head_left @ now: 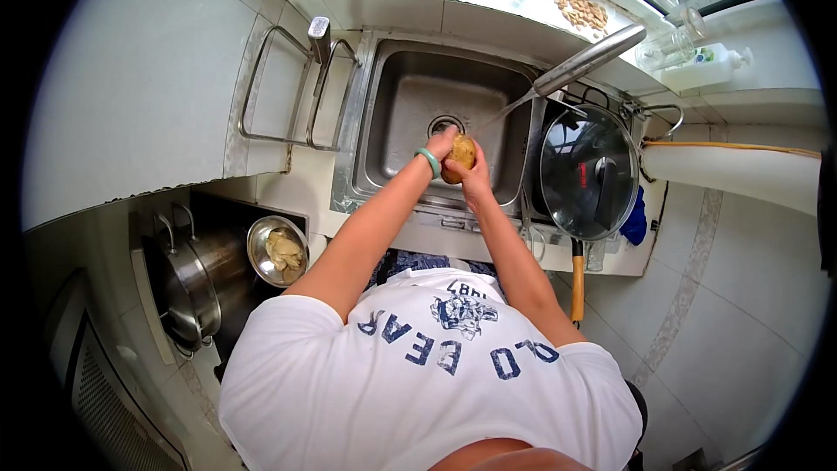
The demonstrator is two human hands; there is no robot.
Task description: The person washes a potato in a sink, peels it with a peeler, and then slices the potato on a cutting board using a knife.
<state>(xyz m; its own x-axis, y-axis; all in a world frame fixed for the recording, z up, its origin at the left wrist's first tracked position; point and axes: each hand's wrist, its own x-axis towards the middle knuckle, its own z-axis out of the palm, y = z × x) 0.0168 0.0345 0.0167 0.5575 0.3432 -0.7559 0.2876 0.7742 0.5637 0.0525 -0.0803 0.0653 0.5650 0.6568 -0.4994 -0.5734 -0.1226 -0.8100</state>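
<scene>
A yellow-brown potato (460, 159) is held between my two hands over the steel sink (410, 105), close to its front edge. My left hand (442, 143), with a green bangle at the wrist, is closed on the potato's left side. On the other side, my right hand (475, 181) grips its lower right. A thin stream of water (513, 109) runs from the faucet (588, 61) toward the potato. Behind my left hand the round drain (446, 125) partly shows.
Right of the sink stands a pan with a glass lid (588, 170) and wooden handle (577, 288). A steel bowl of pale food (283, 251) and a large pot (187, 275) are at the left. Glasses, nuts (581, 10) and a white bottle (702, 68) line the sill.
</scene>
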